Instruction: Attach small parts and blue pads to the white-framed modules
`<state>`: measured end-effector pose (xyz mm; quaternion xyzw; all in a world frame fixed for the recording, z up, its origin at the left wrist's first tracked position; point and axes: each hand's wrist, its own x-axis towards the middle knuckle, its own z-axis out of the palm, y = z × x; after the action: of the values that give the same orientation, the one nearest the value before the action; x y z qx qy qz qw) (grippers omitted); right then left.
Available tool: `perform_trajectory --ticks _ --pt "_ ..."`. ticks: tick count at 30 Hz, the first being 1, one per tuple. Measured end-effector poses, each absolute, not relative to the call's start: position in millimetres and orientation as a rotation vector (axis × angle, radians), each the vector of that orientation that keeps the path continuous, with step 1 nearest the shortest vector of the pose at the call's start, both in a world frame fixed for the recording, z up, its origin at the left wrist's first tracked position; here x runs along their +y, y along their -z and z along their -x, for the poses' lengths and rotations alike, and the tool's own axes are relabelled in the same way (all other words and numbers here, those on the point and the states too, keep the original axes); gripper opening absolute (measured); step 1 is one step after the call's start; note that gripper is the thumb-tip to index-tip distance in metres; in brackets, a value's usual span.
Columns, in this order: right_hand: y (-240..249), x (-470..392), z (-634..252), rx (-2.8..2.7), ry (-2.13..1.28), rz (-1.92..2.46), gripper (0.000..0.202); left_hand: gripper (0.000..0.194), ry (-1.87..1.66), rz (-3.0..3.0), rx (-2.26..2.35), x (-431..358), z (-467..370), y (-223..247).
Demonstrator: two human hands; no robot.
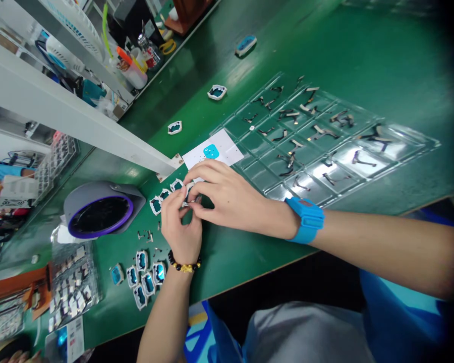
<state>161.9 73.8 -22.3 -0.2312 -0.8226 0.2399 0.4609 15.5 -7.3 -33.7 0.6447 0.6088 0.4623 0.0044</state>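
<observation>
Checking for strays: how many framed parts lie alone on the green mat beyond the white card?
3. Nearest part just beyond the white card, middle part farther out, bluest part by the far edge of the mat. Clutter there may hide more.

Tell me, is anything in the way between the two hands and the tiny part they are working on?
Nothing visible is. The left hand and the right hand meet over the green table, and their fingertips already pinch the small part between them. The row of white-framed pieces lies just beside the fingers, not between them.
</observation>
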Motion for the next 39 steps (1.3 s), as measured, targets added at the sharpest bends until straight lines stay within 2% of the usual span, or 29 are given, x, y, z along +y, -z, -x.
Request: perform_trajectory --ticks 8,16,39 --pt "23.9 76.4 -161.2 -2.016 -0.570 0.489 0.016 0.036 -1.455 -1.969 1.920 -6.6 -16.4 32.8" --pt "21.7 76.3 -161.9 -2.063 -0.560 0.517 0.021 0.038 -1.432 -1.970 1.926 -6.7 -16.0 33.1" --pt "23.3 70.8 -161.4 -2.106 -0.578 0.593 0.023 0.036 -1.407 -2.030 2.008 -3.6 -18.0 37.0"
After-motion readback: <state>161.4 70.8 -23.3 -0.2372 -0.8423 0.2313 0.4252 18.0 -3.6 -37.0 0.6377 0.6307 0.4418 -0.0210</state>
